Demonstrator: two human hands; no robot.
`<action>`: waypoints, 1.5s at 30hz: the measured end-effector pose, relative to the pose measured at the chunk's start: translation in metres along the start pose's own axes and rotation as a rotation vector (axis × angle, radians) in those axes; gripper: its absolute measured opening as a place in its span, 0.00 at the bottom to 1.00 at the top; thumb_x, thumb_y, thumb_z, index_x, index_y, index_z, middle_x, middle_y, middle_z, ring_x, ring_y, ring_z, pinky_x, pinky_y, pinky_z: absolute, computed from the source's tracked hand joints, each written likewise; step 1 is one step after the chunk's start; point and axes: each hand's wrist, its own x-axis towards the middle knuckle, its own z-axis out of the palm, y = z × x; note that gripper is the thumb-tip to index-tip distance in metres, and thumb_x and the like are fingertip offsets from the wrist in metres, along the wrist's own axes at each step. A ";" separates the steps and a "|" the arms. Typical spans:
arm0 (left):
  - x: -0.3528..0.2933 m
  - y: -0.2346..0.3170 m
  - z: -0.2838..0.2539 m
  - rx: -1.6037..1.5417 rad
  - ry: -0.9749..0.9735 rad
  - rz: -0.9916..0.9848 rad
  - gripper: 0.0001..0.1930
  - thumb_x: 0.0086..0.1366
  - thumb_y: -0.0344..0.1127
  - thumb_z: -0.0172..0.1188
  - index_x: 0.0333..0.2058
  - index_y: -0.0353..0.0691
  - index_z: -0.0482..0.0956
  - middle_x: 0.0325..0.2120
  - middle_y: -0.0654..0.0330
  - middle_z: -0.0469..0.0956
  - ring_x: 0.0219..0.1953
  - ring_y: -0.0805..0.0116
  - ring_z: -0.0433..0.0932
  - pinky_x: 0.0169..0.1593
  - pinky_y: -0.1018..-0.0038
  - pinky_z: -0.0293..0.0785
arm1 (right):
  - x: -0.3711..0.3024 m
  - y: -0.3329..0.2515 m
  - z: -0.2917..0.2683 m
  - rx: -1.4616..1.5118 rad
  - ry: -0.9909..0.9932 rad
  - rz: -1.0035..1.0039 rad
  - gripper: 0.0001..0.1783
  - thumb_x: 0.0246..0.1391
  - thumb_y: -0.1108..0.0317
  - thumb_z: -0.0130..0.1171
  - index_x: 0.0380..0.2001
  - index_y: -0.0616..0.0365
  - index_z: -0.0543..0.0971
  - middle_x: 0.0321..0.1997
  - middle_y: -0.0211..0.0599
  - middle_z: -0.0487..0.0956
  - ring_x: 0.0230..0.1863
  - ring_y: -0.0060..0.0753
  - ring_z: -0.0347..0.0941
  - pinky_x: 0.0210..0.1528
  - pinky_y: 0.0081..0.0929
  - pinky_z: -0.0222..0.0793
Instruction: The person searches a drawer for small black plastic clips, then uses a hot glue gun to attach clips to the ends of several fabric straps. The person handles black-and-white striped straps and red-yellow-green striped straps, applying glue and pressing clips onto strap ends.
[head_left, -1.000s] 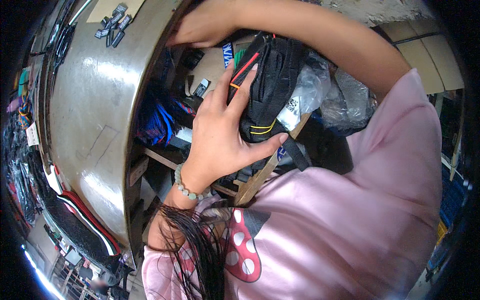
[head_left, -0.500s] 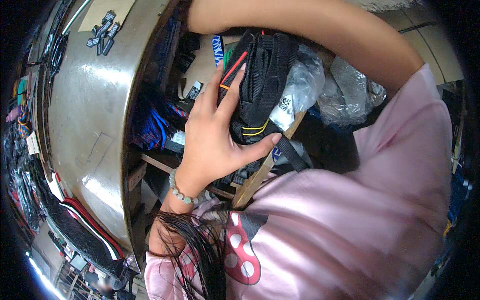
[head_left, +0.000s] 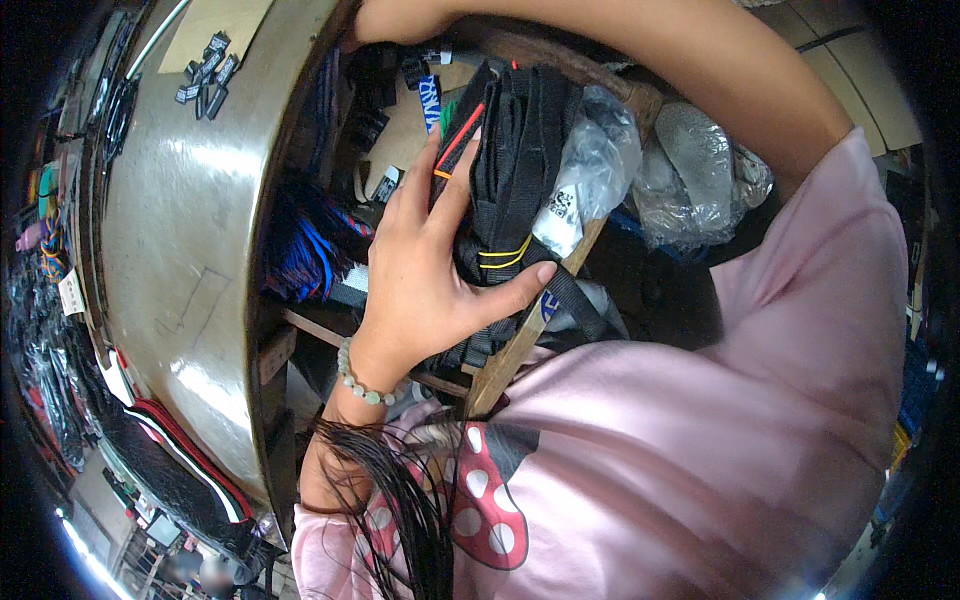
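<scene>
A bundle of black webbing straps (head_left: 518, 150), bound with yellow bands, sits in an open wooden drawer (head_left: 497, 378). My left hand (head_left: 425, 250) lies across its left side, fingers spread and thumb stretched out to the right. A red strip and an orange band show beside the fingers. From the right, my right arm arches over the far side of the drawer. My right hand (head_left: 395, 20) is at the far edge of the metal tabletop (head_left: 190, 250); its fingers are hidden, so what it holds, if anything, does not show.
Clear plastic bags (head_left: 600, 150) lie right of the straps, and a wrapped bundle (head_left: 705, 185) is farther right. Blue cords (head_left: 305, 245) fill the drawer's left side. Small black pieces (head_left: 207, 78) rest on the tabletop. A striped roll (head_left: 190, 460) is at lower left.
My right hand has moved slightly left and away toward the tabletop's edge, uncovering more of the drawer's far end. My left hand stays on the straps, which appear slightly farther left.
</scene>
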 end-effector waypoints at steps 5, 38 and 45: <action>0.000 0.000 0.000 -0.002 0.005 0.007 0.50 0.43 0.58 0.73 0.62 0.37 0.66 0.58 0.33 0.64 0.55 0.35 0.71 0.58 0.54 0.69 | 0.015 -0.006 0.006 -0.027 0.000 0.083 0.18 0.49 0.71 0.57 0.45 0.60 0.83 0.50 0.47 0.81 0.53 0.46 0.77 0.51 0.39 0.73; -0.006 -0.001 0.000 -0.072 0.074 -0.030 0.48 0.45 0.58 0.70 0.64 0.44 0.66 0.61 0.36 0.61 0.48 0.42 0.73 0.55 0.58 0.69 | -0.030 -0.037 -0.018 0.208 0.076 0.153 0.12 0.45 0.70 0.54 0.30 0.66 0.83 0.34 0.52 0.83 0.39 0.53 0.81 0.39 0.47 0.78; -0.007 -0.003 -0.001 -0.116 0.086 -0.027 0.47 0.46 0.57 0.70 0.65 0.46 0.65 0.63 0.36 0.60 0.47 0.43 0.74 0.55 0.58 0.70 | -0.086 -0.045 0.006 0.311 0.006 0.086 0.19 0.49 0.75 0.50 0.44 0.70 0.79 0.54 0.57 0.77 0.49 0.57 0.77 0.54 0.44 0.73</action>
